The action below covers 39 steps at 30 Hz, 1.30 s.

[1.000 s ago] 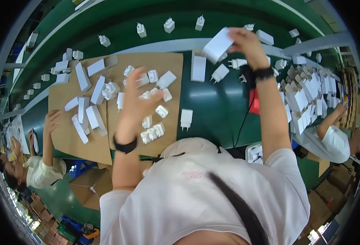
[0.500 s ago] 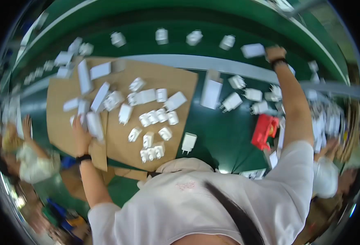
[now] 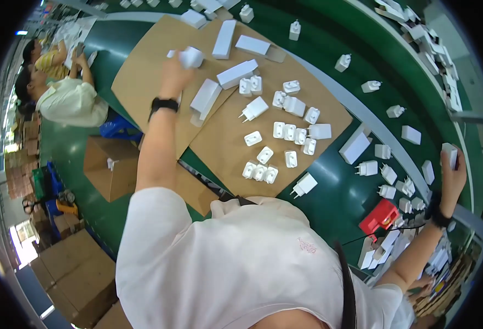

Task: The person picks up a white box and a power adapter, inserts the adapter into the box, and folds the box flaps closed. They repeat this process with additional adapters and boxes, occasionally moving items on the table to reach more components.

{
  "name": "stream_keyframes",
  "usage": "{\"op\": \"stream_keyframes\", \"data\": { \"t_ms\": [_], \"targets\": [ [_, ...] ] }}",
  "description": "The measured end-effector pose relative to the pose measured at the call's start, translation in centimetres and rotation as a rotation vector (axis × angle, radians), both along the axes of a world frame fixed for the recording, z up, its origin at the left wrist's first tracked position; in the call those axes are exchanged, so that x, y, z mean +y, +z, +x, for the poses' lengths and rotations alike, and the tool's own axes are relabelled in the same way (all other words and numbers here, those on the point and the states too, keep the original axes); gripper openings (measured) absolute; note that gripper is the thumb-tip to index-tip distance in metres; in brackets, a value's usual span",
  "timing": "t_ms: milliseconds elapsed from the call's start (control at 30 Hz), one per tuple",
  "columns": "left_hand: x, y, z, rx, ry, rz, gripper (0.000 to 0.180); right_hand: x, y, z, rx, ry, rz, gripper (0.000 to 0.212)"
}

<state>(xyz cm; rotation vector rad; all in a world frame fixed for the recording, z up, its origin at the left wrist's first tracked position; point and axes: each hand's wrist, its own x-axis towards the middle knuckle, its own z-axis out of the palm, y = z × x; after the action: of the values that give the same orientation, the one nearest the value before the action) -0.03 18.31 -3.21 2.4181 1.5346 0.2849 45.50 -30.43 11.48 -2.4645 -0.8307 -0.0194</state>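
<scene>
My left hand (image 3: pixel 174 75), smeared by motion, is over the left part of the brown cardboard sheet (image 3: pixel 143 66). Its fingers are beside a small white box (image 3: pixel 191 57), and whether they grip it is not clear. Out at the far right, over the green belt, my right hand (image 3: pixel 454 176) is closed around a white box (image 3: pixel 449 155). Several white box sleeves, one a long white box (image 3: pixel 224 39), lie on the cardboard. White plug chargers stand or lie to their right, among them a charger with two pins (image 3: pixel 254 108).
Spaced white chargers (image 3: pixel 343 62) and a white box (image 3: pixel 411 135) sit on the green belt (image 3: pixel 324 33). A red tape dispenser (image 3: pixel 380 217) is near my right arm. An open carton (image 3: pixel 110 167) stands at left, with co-workers (image 3: pixel 69 101) seated beyond it.
The view has turned, so the table appears rotated. My left hand has shifted to the small white box farther up the cardboard. My right hand has moved away from the belt's white box and now holds one.
</scene>
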Motion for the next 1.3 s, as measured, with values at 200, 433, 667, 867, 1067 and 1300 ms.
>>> {"op": "stream_keyframes", "data": {
  "t_ms": [200, 433, 667, 867, 1067, 1300],
  "targets": [
    [-14.5, 9.1, 3.5, -1.38, -0.12, -1.051, 0.066, 3.0, -2.8, -17.1, 0.886, 0.203, 0.978, 0.04],
    [-24.6, 6.6, 5.2, -1.609, -0.326, -1.436, 0.048, 6.4, -3.1, -25.1, 1.07, 0.239, 1.326, 0.013],
    [-26.4, 8.0, 3.0, -0.93, -1.156, 0.152, 0.024, 3.5, -2.2, -24.8, 0.854, -0.131, 1.263, 0.015],
    [-26.8, 6.8, 4.1, -1.052, -1.225, 0.327, 0.031, 3.4, -1.0, -25.9, 0.689, -0.03, 0.995, 0.019],
    [-27.0, 6.3, 4.6, -1.014, -1.292, 0.457, 0.035, 3.7, -0.4, -25.9, 0.61, -0.026, 0.889, 0.023],
    [-26.1, 6.2, 5.0, -0.997, -1.328, 0.5, 0.035, 4.5, 0.8, -25.7, 0.446, 0.151, 0.817, 0.027]
  ]
}}
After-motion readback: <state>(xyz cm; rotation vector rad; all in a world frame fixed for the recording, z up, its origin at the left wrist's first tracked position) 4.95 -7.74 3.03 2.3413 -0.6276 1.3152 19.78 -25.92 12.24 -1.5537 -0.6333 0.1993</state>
